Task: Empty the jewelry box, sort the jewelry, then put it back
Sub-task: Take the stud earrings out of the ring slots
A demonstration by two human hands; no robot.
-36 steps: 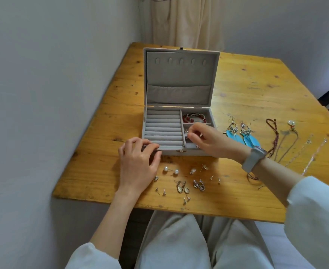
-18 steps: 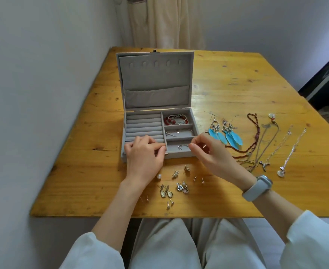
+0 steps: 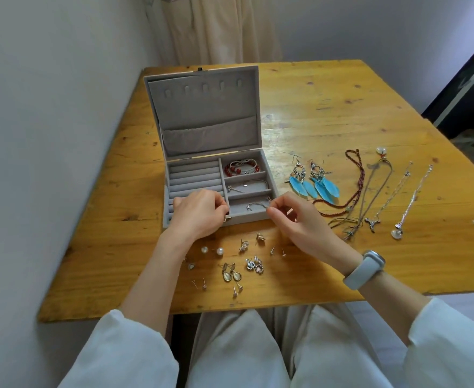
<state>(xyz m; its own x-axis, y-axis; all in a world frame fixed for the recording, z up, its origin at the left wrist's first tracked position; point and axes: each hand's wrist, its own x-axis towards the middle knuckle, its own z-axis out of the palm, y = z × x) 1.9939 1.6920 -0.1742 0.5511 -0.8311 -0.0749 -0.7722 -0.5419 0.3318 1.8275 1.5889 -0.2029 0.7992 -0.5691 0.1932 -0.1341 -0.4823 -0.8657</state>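
The grey velvet-lined jewelry box (image 3: 216, 175) stands open on the left of the yellow pine tabletop (image 3: 342, 107), its lid upright with small hooks and a slack pocket. It seems the refilling stage is under way: the far right compartment holds a red bead bracelet (image 3: 240, 170), the middle one a thin silver bangle (image 3: 248, 184), and the near one a fine silver chain (image 3: 258, 205), while the padded ring rolls on the left are bare. The left hand (image 3: 199, 214) rests curled over the box's near edge by the clasp, apparently steadying it; whether it grips anything I cannot tell. The right hand (image 3: 294, 217) hangs just beside the near compartment, fingertips pinched together, but what they hold, if anything, is too small to see. Much is left outside: pearl studs (image 3: 212, 250), teardrop earrings (image 3: 231, 274) and small posts near the person, blue feather earrings (image 3: 314, 183) and long cord and chain necklaces (image 3: 375, 197) lie to the right.
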